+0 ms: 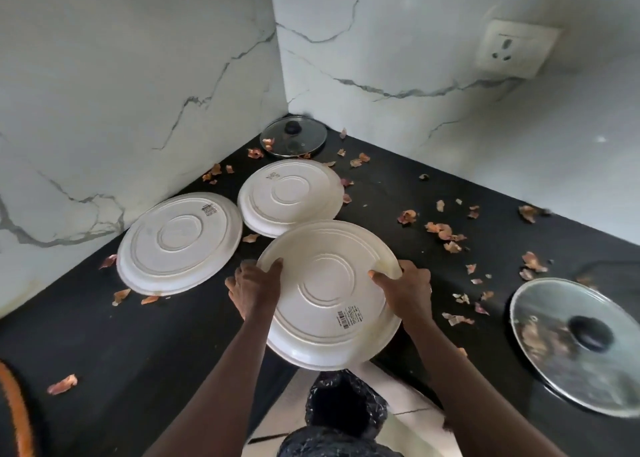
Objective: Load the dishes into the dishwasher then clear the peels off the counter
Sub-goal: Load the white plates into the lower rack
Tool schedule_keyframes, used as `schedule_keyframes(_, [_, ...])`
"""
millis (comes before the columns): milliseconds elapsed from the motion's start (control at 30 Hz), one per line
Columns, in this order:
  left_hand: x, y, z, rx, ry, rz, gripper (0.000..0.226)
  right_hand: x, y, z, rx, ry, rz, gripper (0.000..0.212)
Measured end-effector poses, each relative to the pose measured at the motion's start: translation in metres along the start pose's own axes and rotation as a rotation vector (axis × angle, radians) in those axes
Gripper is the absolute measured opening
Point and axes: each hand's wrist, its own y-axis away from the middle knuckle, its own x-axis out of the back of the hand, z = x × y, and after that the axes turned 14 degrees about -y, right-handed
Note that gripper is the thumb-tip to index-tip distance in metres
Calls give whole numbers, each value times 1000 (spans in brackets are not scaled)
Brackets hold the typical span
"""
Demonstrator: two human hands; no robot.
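Black counter (138, 352), corner of white veined-marble walls (138, 75). Near edge: plate (329, 300) upside down, base ring and barcode label up, near rim overhanging counter edge; round, no long axis. Left hand (254, 288) and right hand (405, 292) grip opposite rims, thumbs on top. Right: large glass lid (575, 345). Farther: left plate (180, 242), far plate (291, 197), both inverted; small lid (294, 138) in corner. Peels (443, 231) scattered around.

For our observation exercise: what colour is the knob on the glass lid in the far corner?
The knob is black; the head view shows it best.
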Motion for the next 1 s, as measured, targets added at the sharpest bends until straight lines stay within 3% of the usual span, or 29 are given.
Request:
schedule_keyframes(233, [-40,37,94,-270,-14,-129,59,93,-10,36,-43,-88,209,88])
schedule_keyframes(400, [-71,92,156,-502,-46,-244,57,166,7,69,-89,-90,423,76])
schedule_keyframes(500, [-87,133,188,-650,-90,-301,60,206,29,90,-105,-142,558,58])
schedule_keyframes(567, [-97,160,203,-743,-118,-338,62,230,45,105,-143,-185,624,53])
schedule_keyframes(700, [-116,216,223,-913,-145,-398,66,270,81,139,-230,-151,764,69])
schedule_keyframes(1000, [-150,346,237,-1260,-194,-480,63,327,181,206,-410,-254,1073,73])
